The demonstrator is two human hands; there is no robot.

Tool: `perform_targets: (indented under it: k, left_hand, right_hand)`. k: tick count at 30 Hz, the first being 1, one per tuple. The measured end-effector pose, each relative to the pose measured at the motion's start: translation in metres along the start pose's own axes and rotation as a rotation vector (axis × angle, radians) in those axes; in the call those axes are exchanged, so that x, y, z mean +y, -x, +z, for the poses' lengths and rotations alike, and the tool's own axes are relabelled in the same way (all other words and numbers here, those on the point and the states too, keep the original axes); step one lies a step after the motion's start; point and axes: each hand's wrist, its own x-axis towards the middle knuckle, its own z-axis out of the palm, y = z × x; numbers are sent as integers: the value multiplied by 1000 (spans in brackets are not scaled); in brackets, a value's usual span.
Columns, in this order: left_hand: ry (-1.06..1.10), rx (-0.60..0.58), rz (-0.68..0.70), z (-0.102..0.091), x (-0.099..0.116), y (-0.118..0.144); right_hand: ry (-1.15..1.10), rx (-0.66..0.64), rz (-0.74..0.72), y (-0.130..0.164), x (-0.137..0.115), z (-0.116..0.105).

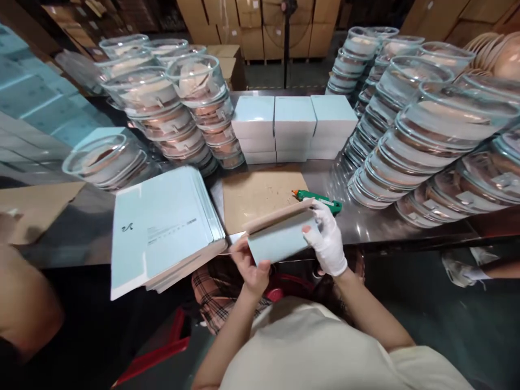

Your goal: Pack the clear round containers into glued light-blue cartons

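A pale blue cardboard box point(280, 239), partly folded with a brownish inner side along its upper edge, is held between my two hands above the table's front edge. My bare left hand point(251, 266) grips its left end, thumb on the near face. On the right end is my right hand point(328, 238) in a white glove with the thumb and a fingertip bare. Just beyond that hand lies a green glue gun point(317, 200) with an orange tip, on a flat brown cardboard sheet point(260, 189). To the left sits a stack of flat, unfolded pale blue boxes point(162, 222).
Three stacks of finished white-blue boxes point(293, 116) stand at the table's back. Tall stacks of clear glass bowls rise left point(154, 103) and right point(410, 141). A person's arm point(24, 303) shows at the left edge, a shoe point(459, 268) at the right. A fan stands behind.
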Motion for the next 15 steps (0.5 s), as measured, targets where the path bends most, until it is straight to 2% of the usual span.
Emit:
perform_targets:
  k: [2,4,6,8,11,13,15]
  left_hand:
    - [37,20,38,-1,0,-3]
    - [27,-69,111,-10,-2,-9]
    - [-39,-169,170,-25,-7,-14]
    - [-118,-255,197,-39,-12,-17]
    - [-201,-335,182,-45,-17,-17]
    - [-231,-296,220,-39,-18,-16]
    - [-237,-208,312,-30,-16,-14]
  right_hand:
    - [-58,102,94,-3,-5,8]
    - [-84,93,134,-5,-9,4]
    - [-21,48,162,-4,-9,-11]
    - [201,56,232,-1,-5,-33]
    - [792,81,505,1,5,-63]
    - [1061,-20,696,-3,15,-75]
    - [1077,-115,779,-9,27,-80]
